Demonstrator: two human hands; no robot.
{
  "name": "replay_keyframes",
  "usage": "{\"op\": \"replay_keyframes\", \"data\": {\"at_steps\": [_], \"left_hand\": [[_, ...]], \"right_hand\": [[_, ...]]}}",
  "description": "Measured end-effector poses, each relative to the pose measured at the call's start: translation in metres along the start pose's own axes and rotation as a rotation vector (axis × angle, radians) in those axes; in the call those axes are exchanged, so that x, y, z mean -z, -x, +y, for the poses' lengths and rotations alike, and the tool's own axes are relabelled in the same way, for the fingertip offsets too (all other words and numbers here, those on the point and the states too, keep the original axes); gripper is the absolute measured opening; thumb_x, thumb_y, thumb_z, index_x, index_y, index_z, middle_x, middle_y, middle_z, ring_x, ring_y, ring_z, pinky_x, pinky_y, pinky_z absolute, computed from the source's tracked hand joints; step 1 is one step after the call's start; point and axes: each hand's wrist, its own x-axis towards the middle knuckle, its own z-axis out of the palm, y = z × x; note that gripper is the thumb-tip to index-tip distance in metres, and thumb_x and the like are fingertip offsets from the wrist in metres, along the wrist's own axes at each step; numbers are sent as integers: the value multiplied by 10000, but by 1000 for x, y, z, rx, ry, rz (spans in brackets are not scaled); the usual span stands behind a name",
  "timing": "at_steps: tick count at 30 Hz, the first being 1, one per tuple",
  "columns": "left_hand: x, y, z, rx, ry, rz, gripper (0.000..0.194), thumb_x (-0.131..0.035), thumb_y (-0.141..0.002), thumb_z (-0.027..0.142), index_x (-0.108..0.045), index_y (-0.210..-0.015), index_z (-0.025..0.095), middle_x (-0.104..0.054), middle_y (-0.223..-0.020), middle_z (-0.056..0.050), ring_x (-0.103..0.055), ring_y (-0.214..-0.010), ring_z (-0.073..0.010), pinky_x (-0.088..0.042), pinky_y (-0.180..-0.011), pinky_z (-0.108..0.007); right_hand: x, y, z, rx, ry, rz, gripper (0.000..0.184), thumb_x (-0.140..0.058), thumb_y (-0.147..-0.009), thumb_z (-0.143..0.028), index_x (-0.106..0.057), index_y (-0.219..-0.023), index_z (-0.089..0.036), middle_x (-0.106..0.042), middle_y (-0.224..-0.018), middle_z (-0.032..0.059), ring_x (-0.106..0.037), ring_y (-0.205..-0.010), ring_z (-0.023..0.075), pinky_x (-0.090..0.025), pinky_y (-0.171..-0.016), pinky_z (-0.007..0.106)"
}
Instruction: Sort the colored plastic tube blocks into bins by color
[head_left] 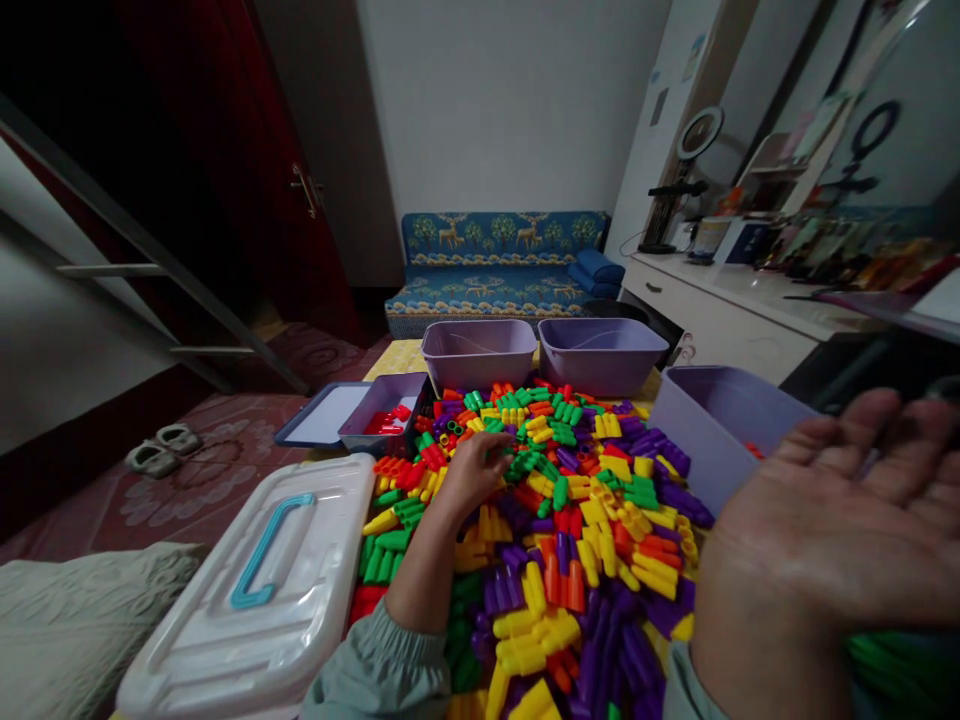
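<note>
1. Head view, the pile: small tube-shaped plastic pieces (564,552) in yellow, green, purple, orange and red cover most of the worktop (401,357), which shows a yellow patterned cover at its far left corner. They spread ahead of the person, between the two hands.

2. Head view, nearer hand: the left hand (474,468) reaches forward over the middle of the pile. Its fingers are bent and point rightward, toward a cluster of glossy green plastic tubes (529,462) just beside the fingertips. The light is dim and the fingers overlap, so I cannot tell whether they pinch a piece or merely touch.

3. Head view, long axes: the green tubes by the fingertips lie at mixed angles. One short green tube (560,492), a little to their right, runs roughly away from the person, across the line of the left fingers.

4. Head view, farther hand: the right hand (832,520) is raised, palm up, fingers loosely spread, with nothing visible on the palm. It is well apart from the green cluster, which lies to its left, and partly covers the pale purple rectangular plastic bin (679,440) at the pile's right edge.
</note>
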Motion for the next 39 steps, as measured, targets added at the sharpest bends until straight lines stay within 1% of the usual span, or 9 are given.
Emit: {"op": "replay_keyframes", "data": {"at_steps": [4,8,11,14,19,28,32,35,39], "left_hand": [[-1,3,3,-136,-153,-109,467,-664,-715,168,-648,-1181,188,-660,-1177,-92,-580,-1090,-265,-435,-966,-394],[-9,4,5,-182,-286,-137,575,-578,-636,19,-650,-1182,186,-659,-1200,-64,-557,-1086,-266,-409,-971,-401],[-13,4,6,-189,-335,-125,551,-562,-646,26,-663,-1156,208,-668,-1178,-50,-557,-1042,-262,-422,-928,-392],[-14,5,7,-200,-353,-106,459,-592,-681,79,-682,-1110,213,-681,-1130,-61,-566,-1004,-260,-420,-912,-393],[-12,2,2,-174,-308,-85,397,-600,-699,104,-701,-1068,210,-708,-1029,-68,-602,-971,-253,-422,-915,-386],[-12,-5,-8,-14,-130,122,250,-558,-790,156,-715,-983,182,-705,-917,-60,-626,-853,-190,-474,-752,-283],[-13,-5,-10,-23,-151,79,241,-578,-808,198,-715,-1005,175,-703,-899,-67,-627,-827,-191,-466,-736,-281],[-14,-4,-12,-21,-167,62,240,-591,-800,200,-717,-1002,169,-701,-900,-72,-625,-814,-194,-465,-724,-281],[-14,-4,-11,-24,-188,48,244,-593,-801,197,-715,-1010,166,-695,-908,-77,-623,-819,-197,-471,-736,-286]], "right_hand": [[-19,15,17,-197,3,-1,284,-343,-907,-439,-564,-1003,-288,-606,-1207,27,-627,-1016,179,-517,-802,383],[-35,35,55,-315,279,-474,213,-562,-805,-387,-612,-872,-191,-660,-791,23,-619,-677,150,-504,-661,309],[-29,49,86,-322,647,-987,218,-617,-749,-280,-649,-937,-176,-700,-886,55,-647,-831,193,-503,-806,353],[-19,62,107,-163,994,-1332,454,-636,-661,-124,-646,-1113,-165,-670,-1133,86,-587,-1073,248,-421,-977,390],[-16,78,117,-57,1157,-1513,612,-559,-675,-52,-562,-1278,-157,-617,-1249,78,-526,-1164,237,-389,-1007,336],[-19,68,119,-216,1113,-1213,233,-610,-754,-229,-695,-971,-206,-699,-840,54,-631,-802,200,-475,-754,314],[-31,55,89,-223,511,-676,224,-599,-787,-302,-623,-976,-184,-646,-780,10,-594,-672,146,-475,-643,280],[-43,44,51,-13,109,-146,142,-601,-800,-272,-546,-918,-215,-592,-790,-36,-554,-623,101,-469,-622,269],[-34,20,17,111,-54,103,49,-522,-854,-289,-491,-877,-259,-620,-968,-1,-624,-898,149,-493,-842,379]]}}
